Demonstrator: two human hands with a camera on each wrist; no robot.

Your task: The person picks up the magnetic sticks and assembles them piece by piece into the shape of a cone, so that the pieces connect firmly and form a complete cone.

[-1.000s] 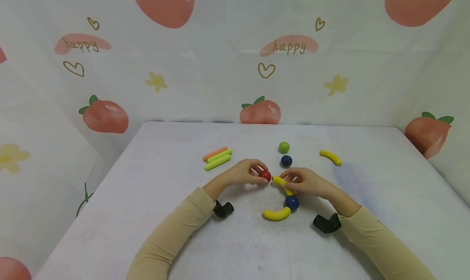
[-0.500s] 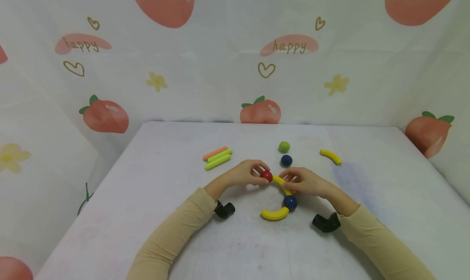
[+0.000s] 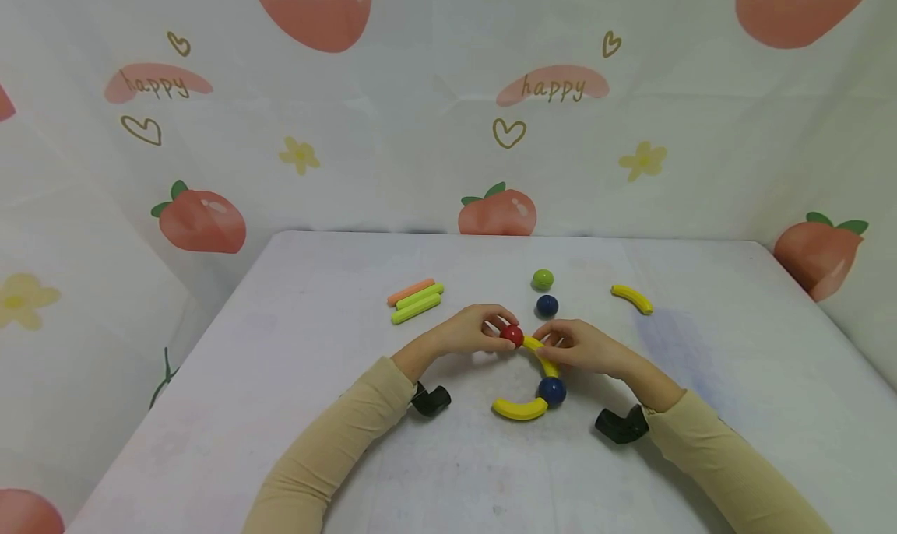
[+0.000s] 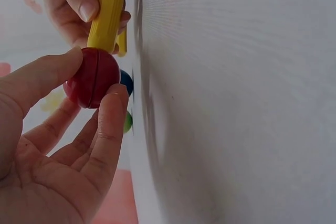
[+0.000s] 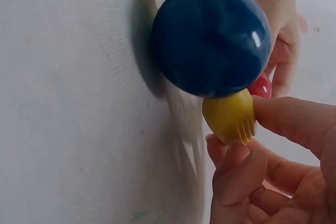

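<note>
Head view: my left hand pinched a small glossy red ball between thumb and fingertips, low over the white cloth-covered table, at mid-table. My right hand pinched the upper end of a curved yellow plastic rod, and the red ball sat right at that rod's tip, touching or nearly so, I could not tell which. The rod's lower end met a dark blue ball, which joined a second curved yellow rod lying flat on the table. Further back lay another dark blue ball and a green ball, close together; a third curved yellow piece lay off to the right, and an orange stick with two lime-green sticks to the left. Left wrist view: my thumb and fingers were curled round the red ball, its top against the yellow rod that the right hand gripped. Right wrist view: the blue ball filled the frame, stuck on the yellow rod end, which my right fingertips pinched; the red ball peeked out behind.
</note>
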